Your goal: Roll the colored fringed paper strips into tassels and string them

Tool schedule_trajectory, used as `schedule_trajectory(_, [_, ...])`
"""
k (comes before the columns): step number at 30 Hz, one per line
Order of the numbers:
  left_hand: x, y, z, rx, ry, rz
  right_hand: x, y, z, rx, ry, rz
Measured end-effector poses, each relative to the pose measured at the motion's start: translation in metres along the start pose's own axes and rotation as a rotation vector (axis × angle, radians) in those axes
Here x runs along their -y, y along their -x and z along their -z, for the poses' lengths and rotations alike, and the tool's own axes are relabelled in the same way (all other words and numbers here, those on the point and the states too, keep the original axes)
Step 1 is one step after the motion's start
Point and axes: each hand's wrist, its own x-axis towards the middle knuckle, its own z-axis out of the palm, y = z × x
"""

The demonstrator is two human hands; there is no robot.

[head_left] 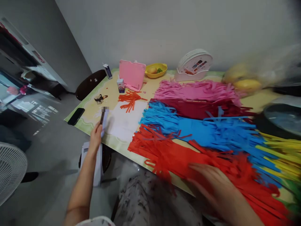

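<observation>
My left hand (96, 136) is closed around a thin flat object (105, 121), dark on one face and pale lilac on the other. It is held nearly edge-on over the table's front left part, so its kind cannot be made out. White paper (122, 122) lies just right of it, with a small orange fringed tassel (129, 99) at its far edge. My right hand (213, 182), blurred, reaches over the red fringed material (181, 157) with fingers extended; whether it touches is unclear. Behind the red lie blue (195, 127), dark red (188, 108) and pink (192, 91) fringed bundles.
Along the wall stand a pink tablet case (132, 74), drink cartons (120, 85), a yellow fruit bowl (156, 74) and a white rack (195, 64). A black phone (76, 116) lies at the left edge. Yellow strips (282, 153) lie right; a fan (11, 172) stands left.
</observation>
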Motion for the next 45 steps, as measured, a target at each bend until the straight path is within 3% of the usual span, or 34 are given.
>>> schedule_trajectory(1, [-0.003,-0.018,0.011,-0.062,-0.106,-0.072,-0.006,0.005,-0.002,0.010,0.029,0.025])
schedule_trajectory(3, [-0.007,-0.049,0.028,-0.209,-0.637,-0.259,-0.015,0.014,-0.006,0.033,0.086,0.049])
schedule_trajectory(6, [-0.003,-0.080,0.045,-0.324,-1.172,-0.363,-0.023,0.018,-0.010,0.058,0.147,0.030])
schedule_trajectory(10, [0.007,-0.106,0.060,-0.337,-1.314,-0.329,-0.020,0.011,-0.004,0.055,0.176,-0.009])
schedule_trajectory(12, [0.003,-0.110,0.054,-0.321,-1.282,-0.298,-0.013,0.005,0.001,0.050,0.183,-0.040])
schedule_trajectory(14, [-0.008,-0.097,0.029,-0.261,-1.205,-0.340,-0.004,-0.001,0.006,0.054,0.197,-0.076])
schedule_trajectory(16, [-0.023,-0.058,-0.017,-0.105,-1.006,-0.492,0.003,-0.008,0.008,0.060,0.227,-0.089])
schedule_trajectory(18, [-0.033,0.003,-0.075,0.259,-0.654,-0.559,0.007,-0.013,0.010,0.057,0.269,-0.077])
schedule_trajectory(21, [-0.028,0.098,-0.159,0.922,-0.262,-0.353,0.006,-0.020,0.013,0.047,0.329,-0.071])
schedule_trajectory(22, [-0.020,0.122,-0.180,1.053,-0.254,-0.346,0.006,-0.022,0.015,0.046,0.345,-0.075])
schedule_trajectory(23, [-0.011,0.139,-0.197,1.100,-0.290,-0.389,0.008,-0.023,0.018,0.042,0.356,-0.081])
schedule_trajectory(25, [0.008,0.155,-0.219,1.072,-0.456,-0.491,0.017,-0.023,0.024,0.011,0.351,-0.101])
schedule_trajectory(28, [0.021,0.150,-0.228,1.011,-0.737,-0.642,0.045,-0.017,0.028,-0.094,0.225,-0.115])
schedule_trajectory(31, [0.013,0.140,-0.226,0.986,-0.861,-0.731,0.067,-0.012,0.012,-0.093,0.026,-0.116])
schedule_trajectory(34, [-0.002,0.135,-0.219,0.834,-0.744,-0.717,0.061,-0.011,-0.017,-0.030,0.032,-0.279])
schedule_trajectory(37, [-0.015,0.117,-0.203,0.601,-0.414,-0.610,0.040,-0.012,-0.039,-0.019,0.059,-0.392])
schedule_trajectory(40, [-0.031,0.075,-0.175,0.356,-0.142,-0.502,0.029,-0.011,-0.044,-0.050,0.058,-0.409])
schedule_trajectory(43, [-0.065,0.021,-0.142,0.095,-0.091,-0.525,0.024,-0.008,-0.041,-0.113,-0.033,-0.434])
schedule_trajectory(45, [-0.096,-0.004,-0.123,-0.066,-0.093,-0.643,0.019,-0.005,-0.036,-0.174,-0.141,-0.475])
